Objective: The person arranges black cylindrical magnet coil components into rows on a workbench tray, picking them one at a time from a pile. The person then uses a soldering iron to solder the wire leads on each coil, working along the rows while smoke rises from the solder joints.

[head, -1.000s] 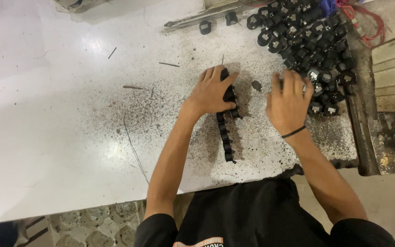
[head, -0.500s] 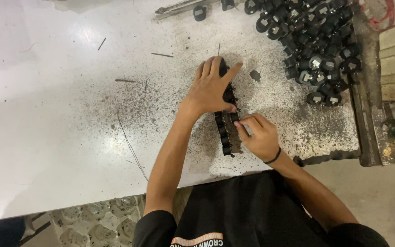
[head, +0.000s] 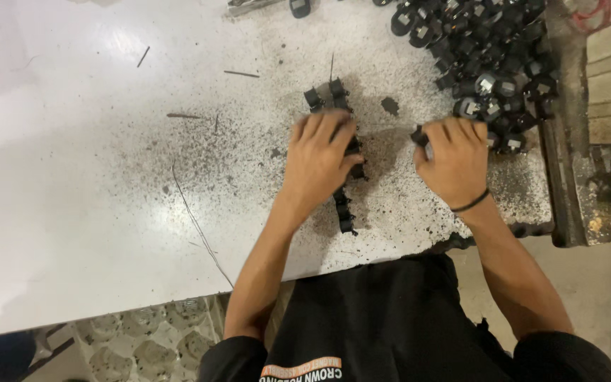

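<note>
**A:** What is the left hand [head: 317, 161] doing?

**B:** It is lying palm down over a row of small black parts [head: 343, 152] on the white worktable [head: 72, 184]. The fingers [head: 323, 127] are stretching out fairly flat and a little spread, pressing on the middle of the row rather than closing round anything.

**A:** Where is that row sitting?

**B:** It is running away from the person, from near the table's front edge up toward the middle. Two parts are showing beyond the fingertips and a few are sticking out below the heel of the hand.

**A:** And the right hand [head: 454, 159]?

**B:** It is resting knuckles up, well apart from the left, with the fingers curling down. One black part [head: 419, 135] is peeking out at its thumb side, touching the hand, so it seems to be pinching it, though the grip itself is hidden under the knuckles. A dark band [head: 471, 204] is circling that wrist.

**A:** What is lying next to it?

**B:** Its fingertips are reaching the near edge of a big heap of black parts [head: 486, 53] at the table's far right corner. A loose dark speck [head: 390, 106] is lying between the row and the heap, and thin metal pins [head: 240, 73] are scattering across the speckled surface to the left.
</note>
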`<state>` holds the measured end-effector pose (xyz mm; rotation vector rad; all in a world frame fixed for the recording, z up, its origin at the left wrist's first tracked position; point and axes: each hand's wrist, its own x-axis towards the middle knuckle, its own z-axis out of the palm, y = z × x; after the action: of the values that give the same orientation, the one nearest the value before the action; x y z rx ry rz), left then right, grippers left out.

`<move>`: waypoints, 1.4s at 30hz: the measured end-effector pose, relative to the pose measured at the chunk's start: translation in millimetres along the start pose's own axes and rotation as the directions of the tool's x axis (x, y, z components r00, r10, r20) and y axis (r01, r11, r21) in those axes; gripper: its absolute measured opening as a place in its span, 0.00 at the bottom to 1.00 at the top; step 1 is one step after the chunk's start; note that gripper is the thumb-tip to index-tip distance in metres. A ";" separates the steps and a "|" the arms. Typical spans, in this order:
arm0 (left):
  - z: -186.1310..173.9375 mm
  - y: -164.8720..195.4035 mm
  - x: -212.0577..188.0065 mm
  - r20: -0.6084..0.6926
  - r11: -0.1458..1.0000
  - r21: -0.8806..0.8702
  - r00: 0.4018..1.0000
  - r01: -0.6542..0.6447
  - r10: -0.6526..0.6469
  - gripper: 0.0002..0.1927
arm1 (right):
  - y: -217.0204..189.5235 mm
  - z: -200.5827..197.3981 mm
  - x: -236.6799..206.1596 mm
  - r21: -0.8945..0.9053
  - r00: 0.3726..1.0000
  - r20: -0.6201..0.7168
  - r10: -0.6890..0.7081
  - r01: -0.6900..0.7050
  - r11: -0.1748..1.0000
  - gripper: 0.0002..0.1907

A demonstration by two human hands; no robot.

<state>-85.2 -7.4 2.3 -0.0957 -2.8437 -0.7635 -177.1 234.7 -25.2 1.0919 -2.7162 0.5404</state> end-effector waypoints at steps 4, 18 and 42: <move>10.2 17.6 -34.4 -0.133 0.997 -0.019 0.988 -0.078 0.075 0.07 | -32.5 -12.7 -26.1 0.475 0.993 0.110 -0.037 -0.020 0.880 0.17; 16.2 21.6 -35.2 -0.185 0.996 0.012 0.978 -0.092 0.093 0.06 | 22.6 11.5 34.5 -0.294 0.987 -0.127 -0.096 0.055 0.954 0.11; 13.6 37.8 -52.4 -0.091 0.999 -0.009 0.995 -0.047 0.046 0.06 | -83.5 -4.3 -64.9 0.313 0.996 0.053 -0.072 0.052 0.948 0.08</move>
<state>-32.0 31.6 -1.4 -0.1247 -2.7425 -0.7544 -72.3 221.8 -17.0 1.2814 -2.7007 0.9664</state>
